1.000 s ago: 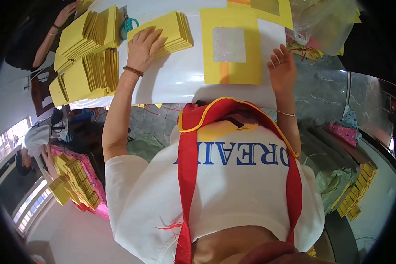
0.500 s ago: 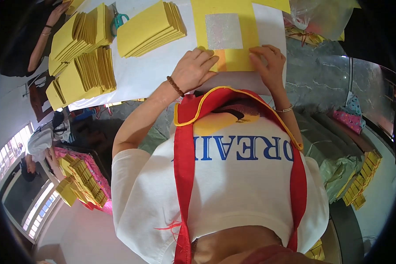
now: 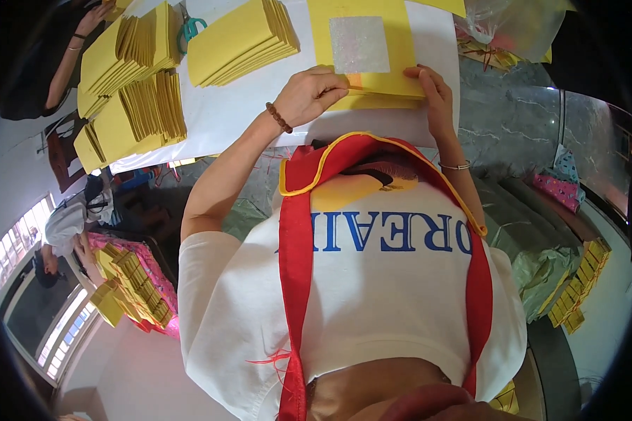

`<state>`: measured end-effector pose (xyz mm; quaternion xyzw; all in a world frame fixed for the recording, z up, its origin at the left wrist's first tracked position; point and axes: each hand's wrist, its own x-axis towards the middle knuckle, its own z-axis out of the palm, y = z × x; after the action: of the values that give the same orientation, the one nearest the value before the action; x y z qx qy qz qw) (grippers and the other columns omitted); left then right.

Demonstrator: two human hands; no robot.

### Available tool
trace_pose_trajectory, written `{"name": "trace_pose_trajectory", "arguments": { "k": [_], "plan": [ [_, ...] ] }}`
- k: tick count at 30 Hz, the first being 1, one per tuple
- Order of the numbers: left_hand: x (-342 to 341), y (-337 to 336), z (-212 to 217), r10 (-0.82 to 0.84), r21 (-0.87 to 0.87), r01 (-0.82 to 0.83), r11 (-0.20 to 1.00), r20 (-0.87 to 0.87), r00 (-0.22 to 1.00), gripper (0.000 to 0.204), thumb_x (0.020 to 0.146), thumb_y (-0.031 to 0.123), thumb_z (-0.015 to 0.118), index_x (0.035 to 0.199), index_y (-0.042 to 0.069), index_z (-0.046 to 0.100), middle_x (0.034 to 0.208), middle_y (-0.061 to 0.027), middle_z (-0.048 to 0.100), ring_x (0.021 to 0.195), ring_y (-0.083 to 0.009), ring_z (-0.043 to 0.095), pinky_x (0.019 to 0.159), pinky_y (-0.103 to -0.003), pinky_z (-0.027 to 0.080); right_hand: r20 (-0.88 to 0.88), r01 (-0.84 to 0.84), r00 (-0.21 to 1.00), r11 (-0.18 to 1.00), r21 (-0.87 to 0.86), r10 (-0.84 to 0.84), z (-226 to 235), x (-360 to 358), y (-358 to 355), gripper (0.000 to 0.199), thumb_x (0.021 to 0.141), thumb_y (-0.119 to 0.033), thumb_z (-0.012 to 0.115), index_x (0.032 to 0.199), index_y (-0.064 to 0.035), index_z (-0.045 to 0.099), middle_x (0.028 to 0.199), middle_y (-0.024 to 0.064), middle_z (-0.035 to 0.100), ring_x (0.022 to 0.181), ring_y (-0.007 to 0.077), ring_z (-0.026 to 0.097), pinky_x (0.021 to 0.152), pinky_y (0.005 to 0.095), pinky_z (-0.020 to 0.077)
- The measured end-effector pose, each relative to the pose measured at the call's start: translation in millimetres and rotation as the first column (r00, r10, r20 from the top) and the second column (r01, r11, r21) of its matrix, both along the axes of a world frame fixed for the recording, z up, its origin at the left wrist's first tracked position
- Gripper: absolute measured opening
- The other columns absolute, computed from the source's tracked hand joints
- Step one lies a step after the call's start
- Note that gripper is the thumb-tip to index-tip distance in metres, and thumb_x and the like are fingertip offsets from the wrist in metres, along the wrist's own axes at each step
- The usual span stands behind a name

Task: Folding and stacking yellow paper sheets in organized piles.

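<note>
A yellow paper sheet [image 3: 400, 42] lies in front of me on the white-covered table, a silvery, glittery square [image 3: 360, 45] on its middle. A small orange strip [image 3: 355, 80] shows below that square. My left hand [image 3: 310, 97], wearing a brown bead bracelet, pinches the sheet's near left corner. At the near right corner, my right hand [image 3: 435, 98] has its fingers bent round the edge. Between the hands the near edge is raised, and another yellow layer [image 3: 376, 103] shows under it.
A fanned stack of folded yellow paper [image 3: 239, 45] lies left of the sheet. Further left are more yellow stacks [image 3: 144, 109] and teal-handled scissors [image 3: 191, 29]. A clear plastic bag [image 3: 509, 24] sits far right. A co-worker's arm [image 3: 63, 70] reaches in at far left; another person [image 3: 67, 224] bends beyond.
The sheet's near edge has come up and away from me, uncovering a yellow layer below. My left fingers have closed into a pinch; my right fingers have bent round the corner.
</note>
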<state>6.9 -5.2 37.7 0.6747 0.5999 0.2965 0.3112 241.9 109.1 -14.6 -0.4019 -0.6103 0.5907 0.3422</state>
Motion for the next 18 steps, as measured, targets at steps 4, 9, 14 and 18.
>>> {"name": "trace_pose_trajectory", "arguments": {
  "k": [4,9,14,18],
  "plan": [
    [0,2,1,0.037,-0.081,-0.034,0.996,0.035,0.999,0.016,0.081,0.017,0.059,0.083,0.002,0.063,0.071,-0.0098,0.058,0.066,-0.0237,0.057,0.059,-0.033,0.045,-0.013,-0.016,1.000,1.000,-0.019,0.016,0,0,1,0.028,0.092,-0.024,0.051,0.099,-0.0015,0.065,0.100,0.0067,0.065,0.102,0.0151,0.053,0.096,0.0291,0.0346],
    [-4,7,2,0.123,-0.282,-0.068,0.957,0.180,0.976,0.018,0.079,0.018,0.060,0.083,0.002,0.065,0.071,-0.0078,0.061,0.063,-0.0164,0.057,0.058,-0.030,0.045,0.022,-0.022,1.000,1.000,-0.005,0.022,-4,2,3,0.030,0.093,-0.026,0.049,0.098,-0.0020,0.066,0.102,0.0069,0.064,0.107,0.0164,0.050,0.097,0.0300,0.0340],
    [-8,11,-3,0.125,-0.312,-0.052,0.949,0.219,0.968,0.017,0.081,0.016,0.061,0.086,0.000,0.066,0.073,-0.0047,0.062,0.066,-0.0110,0.055,0.061,-0.025,0.045,0.081,-0.068,0.995,0.997,0.043,0.065,1,2,3,0.038,0.096,-0.028,0.039,0.099,0.0004,0.064,0.107,0.0085,0.061,0.113,0.0189,0.047,0.100,0.0306,0.0303],
    [-10,13,-6,0.116,-0.354,-0.020,0.935,0.254,0.960,0.016,0.083,0.014,0.061,0.087,-0.001,0.065,0.072,-0.0006,0.059,0.067,-0.0053,0.051,0.060,-0.021,0.042,0.094,-0.110,0.990,0.992,0.067,0.103,-2,7,7,0.042,0.096,-0.031,0.036,0.102,0.0006,0.063,0.111,0.0098,0.059,0.115,0.0200,0.047,0.101,0.0311,0.0295]
  ]
}}
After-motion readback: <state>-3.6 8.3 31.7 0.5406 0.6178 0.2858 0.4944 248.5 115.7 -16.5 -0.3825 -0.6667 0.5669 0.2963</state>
